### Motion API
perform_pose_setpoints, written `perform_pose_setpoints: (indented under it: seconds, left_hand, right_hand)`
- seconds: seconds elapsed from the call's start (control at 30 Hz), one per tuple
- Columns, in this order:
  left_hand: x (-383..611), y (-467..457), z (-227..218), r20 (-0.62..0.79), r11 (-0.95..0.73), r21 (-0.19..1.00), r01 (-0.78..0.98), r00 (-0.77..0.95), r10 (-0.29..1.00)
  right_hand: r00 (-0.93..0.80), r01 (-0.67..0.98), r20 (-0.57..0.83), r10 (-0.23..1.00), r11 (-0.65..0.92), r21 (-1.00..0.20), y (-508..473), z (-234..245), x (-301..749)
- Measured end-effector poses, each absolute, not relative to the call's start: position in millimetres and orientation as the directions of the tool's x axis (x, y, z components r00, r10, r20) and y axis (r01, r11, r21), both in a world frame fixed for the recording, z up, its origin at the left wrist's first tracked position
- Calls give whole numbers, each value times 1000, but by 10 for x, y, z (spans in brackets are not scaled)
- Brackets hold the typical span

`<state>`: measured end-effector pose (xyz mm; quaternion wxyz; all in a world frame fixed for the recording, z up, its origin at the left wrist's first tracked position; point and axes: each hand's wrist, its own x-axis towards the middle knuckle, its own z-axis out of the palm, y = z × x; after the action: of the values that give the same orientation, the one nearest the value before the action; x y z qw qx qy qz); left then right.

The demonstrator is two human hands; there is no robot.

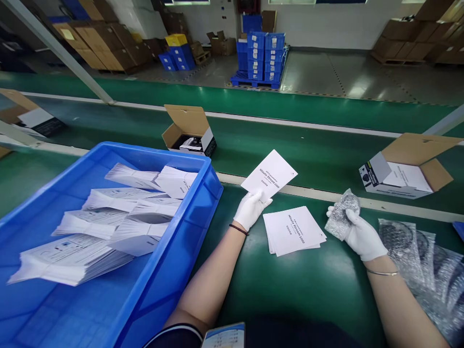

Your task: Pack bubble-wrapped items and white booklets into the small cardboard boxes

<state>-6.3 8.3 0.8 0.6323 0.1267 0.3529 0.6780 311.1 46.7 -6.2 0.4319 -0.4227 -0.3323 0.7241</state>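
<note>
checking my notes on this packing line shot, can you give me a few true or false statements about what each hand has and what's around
1. The left hand holds up a white booklet. True.
2. The right hand is empty. False: it grips a small bubble-wrapped item.
3. A small stack of booklets lies on the green table between the hands. True.
4. The blue bin holds bubble wrap. False: it holds piles of white booklets.
5. Both hands are bare. False: both wear white gloves.
</note>
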Motion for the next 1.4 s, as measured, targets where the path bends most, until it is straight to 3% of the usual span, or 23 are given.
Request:
perform_pose_setpoints:
  seconds: [1.2, 1.4]
  left_hand:
    - [-73, 95, -26, -291, 65, 634, -770, -160, 943]
    - [-74, 98, -55, -232, 77, 665, -743, -107, 967]
  right_hand:
    - [-225, -341, -372, 900, -431, -835, 448, -14, 3088]
    - [-219, -335, -374, 901, -430, -838, 449, -15, 3085]
